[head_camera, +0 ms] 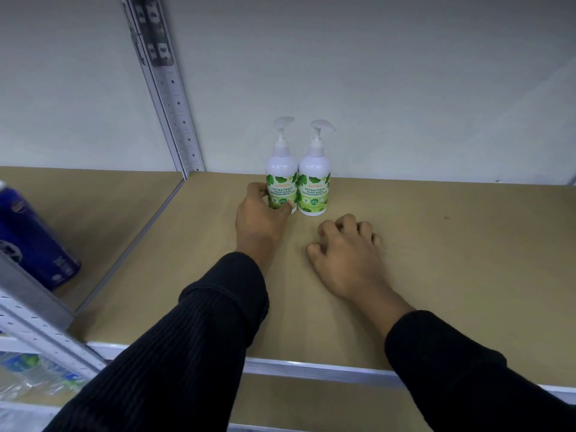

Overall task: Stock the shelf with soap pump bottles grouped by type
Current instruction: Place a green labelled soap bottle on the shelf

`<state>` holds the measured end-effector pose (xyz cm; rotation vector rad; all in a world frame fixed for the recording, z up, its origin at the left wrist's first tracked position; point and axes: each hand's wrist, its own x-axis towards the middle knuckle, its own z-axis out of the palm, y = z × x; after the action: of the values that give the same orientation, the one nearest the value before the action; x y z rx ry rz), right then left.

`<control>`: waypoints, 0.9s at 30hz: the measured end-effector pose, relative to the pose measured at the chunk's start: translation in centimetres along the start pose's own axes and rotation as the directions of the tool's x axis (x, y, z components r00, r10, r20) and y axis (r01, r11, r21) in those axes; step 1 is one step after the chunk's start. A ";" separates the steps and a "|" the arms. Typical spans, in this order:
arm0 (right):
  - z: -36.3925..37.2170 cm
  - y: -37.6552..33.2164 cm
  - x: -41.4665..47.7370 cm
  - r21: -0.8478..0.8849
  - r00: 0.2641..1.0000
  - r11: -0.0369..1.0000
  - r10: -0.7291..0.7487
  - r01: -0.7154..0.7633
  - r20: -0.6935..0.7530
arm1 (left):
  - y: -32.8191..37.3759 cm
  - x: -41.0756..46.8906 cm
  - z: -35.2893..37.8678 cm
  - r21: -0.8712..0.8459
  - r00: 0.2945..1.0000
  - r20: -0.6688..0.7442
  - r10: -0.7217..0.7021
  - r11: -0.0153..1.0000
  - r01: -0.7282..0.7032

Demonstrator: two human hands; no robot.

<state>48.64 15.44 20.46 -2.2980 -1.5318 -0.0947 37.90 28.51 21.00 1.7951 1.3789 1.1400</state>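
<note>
standing at the back of the shelf [436,244], the left bottle [281,182] sits just beside the matching right bottle [314,185]. the left hand [260,219] grips its base; best to nudge it flush, label forward, before letting go. the right hand [346,247] rests loosely curled on the shelf, holding nothing.

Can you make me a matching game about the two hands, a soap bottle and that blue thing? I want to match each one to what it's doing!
Things:
1. left hand
2. right hand
3. right soap bottle
4. blue container

What it's doing:
A. lies in the shelf section on the far left
B. grips the left soap bottle
C. stands upright with no hand on it
D. rests on the shelf board, holding nothing

Pairs: 1-B, 2-D, 3-C, 4-A
</note>
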 end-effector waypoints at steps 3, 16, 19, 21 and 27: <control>0.0 0.0 0.0 0.000 1.000 1.000 -0.002 0.002 -0.003 | 0.0 0.0 0.1 0.006 1.000 -0.006 -0.002 1.000 0.002; -1.7 -0.1 -1.5 0.170 0.998 0.985 0.007 -0.019 0.068 | 0.9 -6.3 -3.7 -0.015 0.989 0.071 -0.129 0.991 0.130; -2.9 -0.8 -4.4 0.302 0.994 0.953 -0.004 -0.028 0.105 | 1.3 -10.1 -6.0 -0.019 0.987 0.081 -0.137 0.990 0.139; -3.9 -1.4 -7.0 0.369 0.993 0.929 -0.036 -0.009 0.116 | 2.0 -12.8 -7.7 -0.030 0.989 0.059 -0.133 0.990 0.135; -8.1 -2.2 -14.3 0.548 0.986 0.834 -0.131 0.057 0.098 | 3.8 -21.0 -11.8 -0.049 0.990 0.023 -0.136 0.989 0.137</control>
<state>42.12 0.81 24.86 -1.7992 -1.4914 0.4271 27.14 6.83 23.91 1.6456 1.4253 1.0730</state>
